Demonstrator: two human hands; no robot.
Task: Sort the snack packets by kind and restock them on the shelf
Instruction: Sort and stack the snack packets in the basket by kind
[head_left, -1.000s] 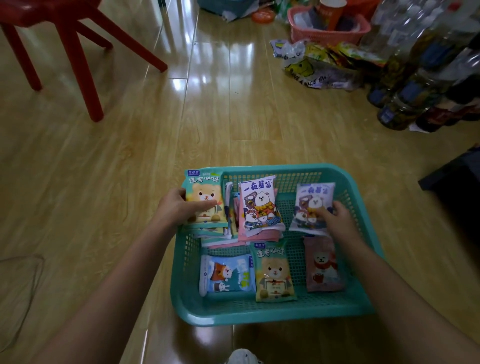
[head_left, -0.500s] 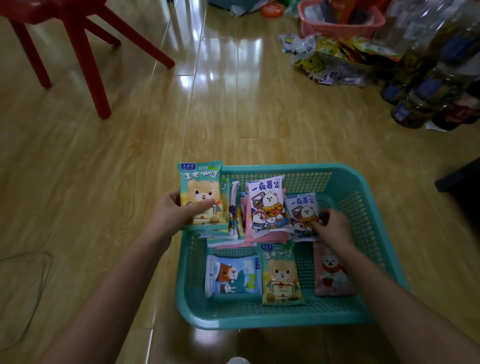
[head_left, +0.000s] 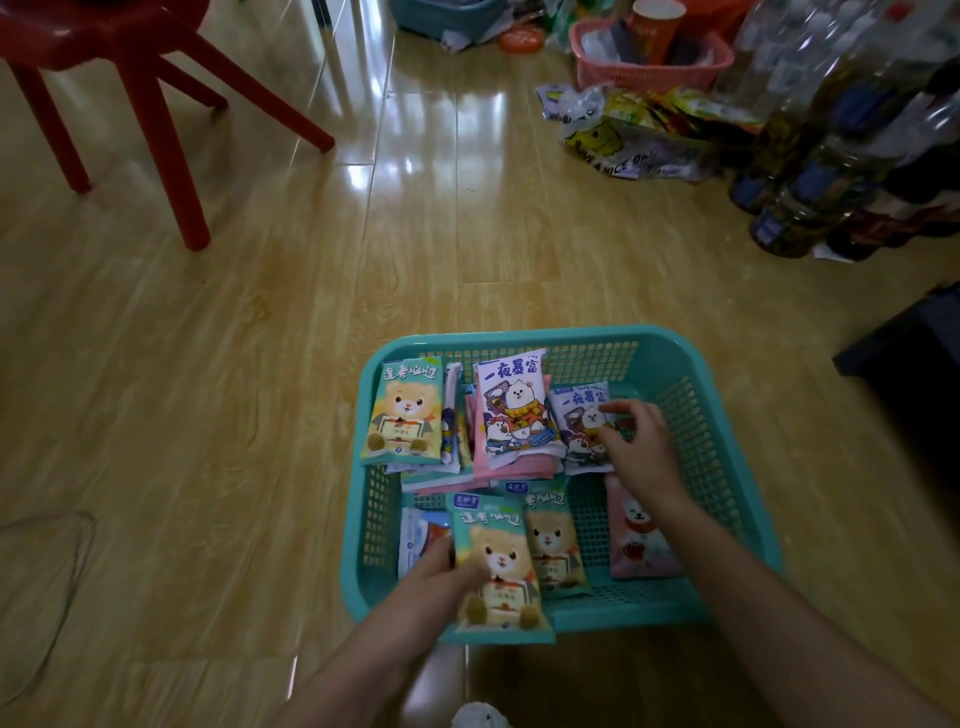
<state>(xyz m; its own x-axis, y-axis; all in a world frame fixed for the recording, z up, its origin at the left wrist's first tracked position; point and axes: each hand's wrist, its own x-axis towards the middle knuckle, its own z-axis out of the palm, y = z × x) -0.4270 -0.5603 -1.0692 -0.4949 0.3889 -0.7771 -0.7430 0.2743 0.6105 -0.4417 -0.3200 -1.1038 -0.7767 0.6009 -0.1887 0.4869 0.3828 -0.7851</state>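
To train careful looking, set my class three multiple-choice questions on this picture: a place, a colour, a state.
1. The pink bear snack packet lies: A. by the chair B. in the teal plastic mesh basket, near right C. among bottles
2. The tan-bear snack packet in the left hand is mostly: A. green B. red C. black
3. The right hand is: A. gripping a bottle B. flat on the floor C. pinching a lavender snack packet
B, mesh surrounds it; A, green front; C, thumb and fingers close on it.
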